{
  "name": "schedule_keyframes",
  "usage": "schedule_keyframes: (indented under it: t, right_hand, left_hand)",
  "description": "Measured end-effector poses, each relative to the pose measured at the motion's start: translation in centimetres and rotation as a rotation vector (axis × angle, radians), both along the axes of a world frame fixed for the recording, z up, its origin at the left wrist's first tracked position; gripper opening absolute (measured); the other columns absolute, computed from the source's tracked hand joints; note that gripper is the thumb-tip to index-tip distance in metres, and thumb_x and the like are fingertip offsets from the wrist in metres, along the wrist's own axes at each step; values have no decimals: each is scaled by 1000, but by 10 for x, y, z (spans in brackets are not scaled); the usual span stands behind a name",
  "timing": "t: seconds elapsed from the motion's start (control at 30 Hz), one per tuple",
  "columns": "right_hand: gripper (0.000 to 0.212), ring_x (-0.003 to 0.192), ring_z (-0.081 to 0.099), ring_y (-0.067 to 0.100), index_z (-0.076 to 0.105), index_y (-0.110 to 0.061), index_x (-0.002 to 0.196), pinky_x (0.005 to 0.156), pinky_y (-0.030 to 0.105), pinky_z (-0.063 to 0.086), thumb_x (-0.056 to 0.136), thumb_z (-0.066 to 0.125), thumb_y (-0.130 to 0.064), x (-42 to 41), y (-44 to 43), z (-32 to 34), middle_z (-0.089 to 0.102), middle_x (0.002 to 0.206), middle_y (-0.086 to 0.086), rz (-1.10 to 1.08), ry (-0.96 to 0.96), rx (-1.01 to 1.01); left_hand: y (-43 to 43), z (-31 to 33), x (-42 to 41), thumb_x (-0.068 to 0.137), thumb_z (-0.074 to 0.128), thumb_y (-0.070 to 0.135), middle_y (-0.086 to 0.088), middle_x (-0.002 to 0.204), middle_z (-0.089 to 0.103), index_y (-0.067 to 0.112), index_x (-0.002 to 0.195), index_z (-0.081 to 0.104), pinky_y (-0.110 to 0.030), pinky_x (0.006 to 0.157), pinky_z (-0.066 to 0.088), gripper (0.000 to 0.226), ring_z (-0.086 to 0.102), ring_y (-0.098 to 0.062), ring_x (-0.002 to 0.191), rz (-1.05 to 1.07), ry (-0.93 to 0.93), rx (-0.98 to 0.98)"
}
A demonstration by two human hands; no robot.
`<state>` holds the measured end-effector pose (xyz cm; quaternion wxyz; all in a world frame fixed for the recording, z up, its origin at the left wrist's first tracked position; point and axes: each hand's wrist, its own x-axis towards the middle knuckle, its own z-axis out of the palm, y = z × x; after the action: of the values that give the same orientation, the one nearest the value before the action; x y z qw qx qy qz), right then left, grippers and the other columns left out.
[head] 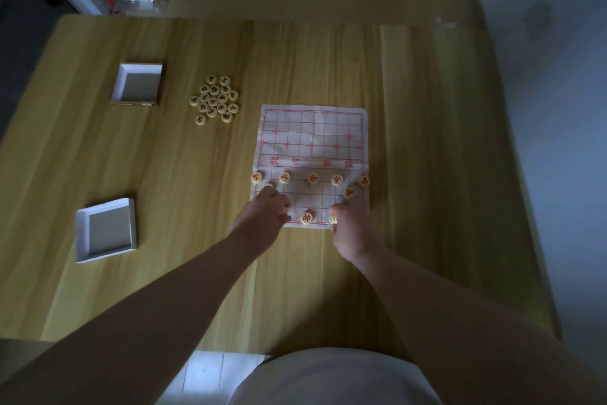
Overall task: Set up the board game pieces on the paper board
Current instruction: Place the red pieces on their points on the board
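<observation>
Two open white box halves on my left: one far, one near, both well clear of the board. Black-lettered pieces clustered loose between the far box and the board. Wooden table, dim room, clutter on the floor past the far edge. Paper board, red grid, creased, lies centre-right. Five red pieces in a row across it, one at right below that row, one at near-edge centre. My left hand is curled on the near-left corner, contents hidden. My right hand is clenched on stacked discs.
</observation>
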<state>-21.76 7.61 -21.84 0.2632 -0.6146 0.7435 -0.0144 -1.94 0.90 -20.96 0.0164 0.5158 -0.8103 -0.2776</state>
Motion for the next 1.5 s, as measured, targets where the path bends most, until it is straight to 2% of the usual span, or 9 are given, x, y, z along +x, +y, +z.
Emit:
schedule_keyframes:
  t: [0.1,0.17,0.4,0.6,0.8,1.0,1.23,1.37,1.5]
  right_hand:
    - [25,100,64,23,67,-19,112,82,38,58,91,63,-6,6,0,-3,61,114,4,-1,-39,-4]
    - [23,96,64,21,66,-22,111,79,37,58,90,67,-13,8,-2,-6,64,111,1,-6,-64,-26]
    - [20,102,61,22,66,-15,113,84,31,48,93,65,-13,12,-7,-9,60,119,4,-4,-128,-52]
    - [28,105,60,23,65,-13,122,81,26,40,93,67,-14,13,-11,-7,59,123,7,32,-146,-41]
    - [34,110,60,25,64,-13,126,93,34,49,93,67,-14,10,-4,-4,56,130,5,21,-150,-44]
    - [42,112,61,27,65,-12,125,93,34,53,86,64,2,-1,12,-2,55,130,8,-31,-111,-60]
    - [36,103,65,26,66,-17,122,86,34,55,88,62,-4,-10,17,0,58,129,6,-36,-71,-45]
    - [29,100,65,25,65,-17,121,76,27,46,93,63,-10,-10,13,-1,60,125,4,-62,-48,-45]
    - [31,103,64,24,66,-17,118,83,32,53,89,65,-6,-11,8,-5,52,131,3,-49,-49,-40]
  left_hand:
    - [8,-6,-6,82,76,22,-2,114,56,16,109,67,-41,81,54,29,64,-29,95,12,1,22]
    - [7,-8,-10,81,78,23,-3,111,59,15,111,67,-39,82,53,33,64,-29,95,1,-6,25]
    - [3,-10,-17,79,79,23,-2,107,61,19,106,67,-40,76,53,30,64,-29,92,20,3,7]
    - [8,-10,-15,78,80,25,0,107,62,19,107,66,-42,77,55,32,63,-27,92,45,5,14]
    - [6,-11,-16,76,81,28,-2,107,61,16,108,69,-44,79,55,36,64,-29,92,20,-21,23]
    - [8,-10,-17,79,80,28,-5,108,63,15,115,69,-41,83,54,40,63,-27,95,4,-17,23]
    - [12,-4,-6,80,79,27,-4,107,63,17,106,71,-41,80,54,29,63,-28,92,63,-5,9]
    - [15,-2,7,82,77,31,-5,106,64,17,110,70,-36,79,52,32,63,-26,93,123,-61,-13]
    - [16,-3,14,80,79,31,-5,101,65,19,104,72,-34,77,50,27,62,-26,91,181,-63,13]
